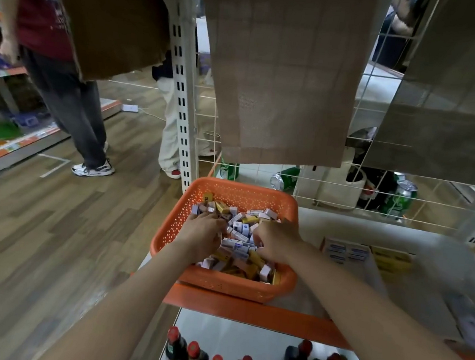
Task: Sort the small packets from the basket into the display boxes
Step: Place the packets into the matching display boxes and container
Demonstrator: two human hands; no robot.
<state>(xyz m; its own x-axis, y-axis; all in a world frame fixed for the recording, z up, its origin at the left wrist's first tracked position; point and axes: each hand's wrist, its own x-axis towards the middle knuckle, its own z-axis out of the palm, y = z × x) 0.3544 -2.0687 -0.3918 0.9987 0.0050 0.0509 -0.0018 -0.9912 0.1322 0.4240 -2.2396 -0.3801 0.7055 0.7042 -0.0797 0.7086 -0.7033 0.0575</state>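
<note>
Both hands in the packet basket on the shelf
My left hand (200, 229) and right hand (278, 238) reach down into the orange basket (168, 237), which stands at the left end of the white shelf (370, 228). The fingers of both curl in among the small packets (240, 229) heaped loose inside, purple-white and yellow mixed; whether either has hold of one I cannot tell. Two display boxes lie on the shelf just right of the basket — a blue-and-white box (345, 251) nearer it, a yellow box (391, 260) beyond. Dark red-capped bottles (195, 357) stand on the level below
</note>
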